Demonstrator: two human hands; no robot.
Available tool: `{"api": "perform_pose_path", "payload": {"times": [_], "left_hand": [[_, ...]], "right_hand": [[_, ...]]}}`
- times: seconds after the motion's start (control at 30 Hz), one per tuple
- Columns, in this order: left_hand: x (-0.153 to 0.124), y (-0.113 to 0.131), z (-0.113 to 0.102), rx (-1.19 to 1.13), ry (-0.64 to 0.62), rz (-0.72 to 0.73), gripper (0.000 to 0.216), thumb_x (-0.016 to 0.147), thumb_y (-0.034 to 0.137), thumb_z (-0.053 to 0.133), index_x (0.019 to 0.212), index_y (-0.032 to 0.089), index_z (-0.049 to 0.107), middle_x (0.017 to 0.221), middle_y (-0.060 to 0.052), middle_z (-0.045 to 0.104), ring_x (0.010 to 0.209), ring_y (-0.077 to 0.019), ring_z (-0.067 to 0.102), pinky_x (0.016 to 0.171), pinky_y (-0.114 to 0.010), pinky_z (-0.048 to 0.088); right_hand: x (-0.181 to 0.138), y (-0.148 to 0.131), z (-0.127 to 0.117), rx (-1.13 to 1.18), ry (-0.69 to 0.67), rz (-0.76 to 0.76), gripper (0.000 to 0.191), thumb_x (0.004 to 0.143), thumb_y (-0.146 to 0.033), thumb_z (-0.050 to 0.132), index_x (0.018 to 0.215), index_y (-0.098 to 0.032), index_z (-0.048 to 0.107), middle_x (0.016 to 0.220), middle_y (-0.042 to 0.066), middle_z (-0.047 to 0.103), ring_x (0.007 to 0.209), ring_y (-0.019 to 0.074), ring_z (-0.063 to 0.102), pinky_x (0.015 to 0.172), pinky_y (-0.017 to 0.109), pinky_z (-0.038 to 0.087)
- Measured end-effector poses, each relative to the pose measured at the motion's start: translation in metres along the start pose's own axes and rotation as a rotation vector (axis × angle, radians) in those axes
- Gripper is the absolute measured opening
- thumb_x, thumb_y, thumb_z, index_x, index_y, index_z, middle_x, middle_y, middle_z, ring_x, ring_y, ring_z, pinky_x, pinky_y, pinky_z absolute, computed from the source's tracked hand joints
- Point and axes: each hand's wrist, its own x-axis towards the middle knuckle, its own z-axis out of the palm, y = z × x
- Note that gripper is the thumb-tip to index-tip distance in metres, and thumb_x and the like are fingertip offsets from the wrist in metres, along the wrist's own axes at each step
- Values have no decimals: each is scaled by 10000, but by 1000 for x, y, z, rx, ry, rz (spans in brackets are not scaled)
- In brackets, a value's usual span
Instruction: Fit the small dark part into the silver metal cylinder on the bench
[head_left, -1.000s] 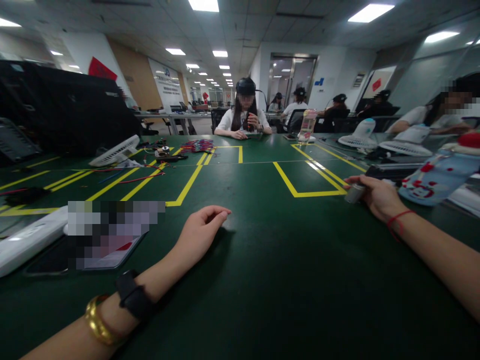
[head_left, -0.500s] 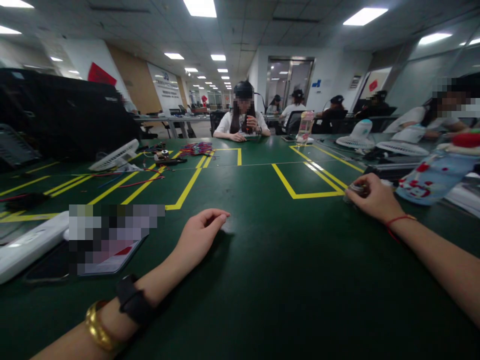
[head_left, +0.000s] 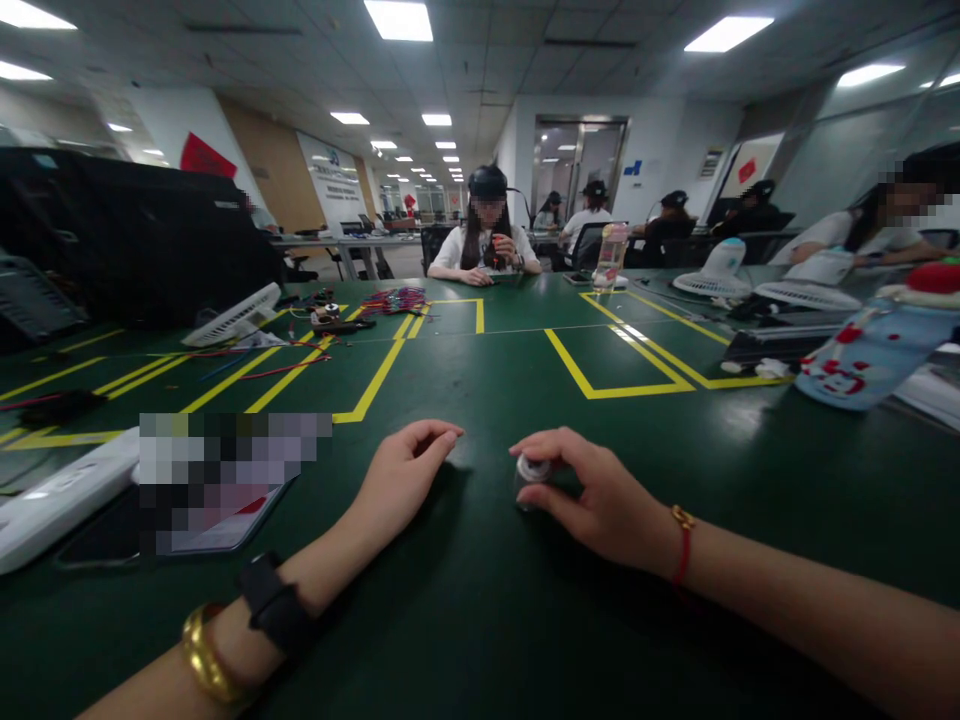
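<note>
My right hand [head_left: 600,490] is near the table's middle, thumb and fingers closed around a small clear jar [head_left: 533,468] with a pale, silvery top. The jar is upright, at or just above the green tabletop [head_left: 480,590]; I cannot tell if it touches. Partly behind my fingers, its contents do not show. To the left, my left hand [head_left: 409,470] rests on the table, fingers curled and thumb tip close to the index fingertip, with nothing seen between them. A short gap separates the two hands.
A phone [head_left: 97,525], a white power strip [head_left: 64,495] and a blurred flat item lie left. Wires [head_left: 394,300] and a white fan [head_left: 236,315] are beyond. A blue patterned bottle [head_left: 870,350] stands right. A person [head_left: 484,230] sits opposite.
My right hand has moved left and nearer to me with the small jar, from beside the blue bottle to the table's middle. My left hand has stayed almost still.
</note>
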Motion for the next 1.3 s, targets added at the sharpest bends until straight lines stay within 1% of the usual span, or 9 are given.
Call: {"api": "perform_pose_path", "payload": {"times": [0.07, 0.23, 0.37, 0.67, 0.77, 0.87, 1.03, 1.13, 1.3], "left_hand": [[-1, 1, 0, 26, -3, 31, 271, 834, 388, 504, 939, 197, 664, 905, -29, 683, 830, -199, 604, 732, -306, 436], [-12, 22, 7, 99, -9, 256, 221, 875, 323, 480, 962, 234, 662, 988, -27, 625, 931, -182, 563, 804, -305, 426], [-18, 46, 17, 87, -148, 380, 167, 858, 284, 532, 906, 248, 687, 955, -22, 589, 926, -165, 552, 832, -301, 426], [-19, 58, 20, 41, -192, 330, 123, 832, 269, 579, 867, 244, 695, 966, -18, 591, 926, -161, 555, 840, -312, 426], [-18, 58, 15, -11, -153, 261, 146, 838, 310, 569, 882, 240, 689, 946, -19, 600, 891, -165, 566, 781, -306, 438], [-16, 50, 10, -9, -106, 180, 193, 831, 367, 567, 913, 248, 695, 927, -24, 600, 865, -177, 570, 755, -318, 436], [-17, 28, 16, 249, -288, 222, 142, 774, 376, 628, 841, 314, 737, 942, -17, 623, 904, -212, 548, 819, -375, 395], [-19, 23, 23, 388, -302, 270, 143, 778, 396, 614, 863, 375, 728, 966, -3, 637, 918, -235, 534, 792, -395, 380], [-16, 25, 14, 229, -314, 221, 267, 801, 397, 572, 1028, 322, 689, 1000, -32, 648, 929, -224, 562, 808, -357, 410]], "right_hand": [[-4, -8, 9, -15, -36, 23, 334, 800, -318, 588, 1106, -214, 504, 1065, 65, 602, 924, 159, 586, 829, 333, 477], [-9, 1, 11, 116, -18, 80, 667, 722, -305, 674, 1268, -215, 303, 1160, 88, 562, 1027, 178, 565, 894, 346, 457], [-8, 3, 12, 120, -9, 85, 586, 741, -248, 646, 1224, -212, 317, 1076, 72, 605, 1003, 173, 582, 886, 343, 450], [-4, -1, 9, 151, -39, 128, 583, 718, -273, 676, 1217, -235, 377, 1101, 14, 623, 971, 123, 585, 838, 276, 454], [-5, -1, 7, 112, -36, 114, 619, 723, -278, 668, 1265, -248, 370, 1088, 3, 628, 953, 122, 586, 842, 279, 453], [-7, 1, 2, 33, -16, 72, 512, 741, -252, 637, 1221, -258, 459, 1100, 5, 614, 961, 125, 575, 863, 284, 445], [-10, 7, -3, 4, 3, 51, 431, 738, -246, 629, 1156, -232, 525, 1087, 27, 608, 971, 139, 565, 866, 294, 450], [-12, 6, 0, 9, -13, 59, 441, 740, -245, 626, 1169, -235, 520, 1100, 32, 602, 981, 142, 563, 869, 302, 451], [-3, 7, -15, -45, 81, 151, 375, 756, -323, 606, 1105, -212, 528, 1011, 53, 620, 861, 152, 594, 759, 301, 494]]}}
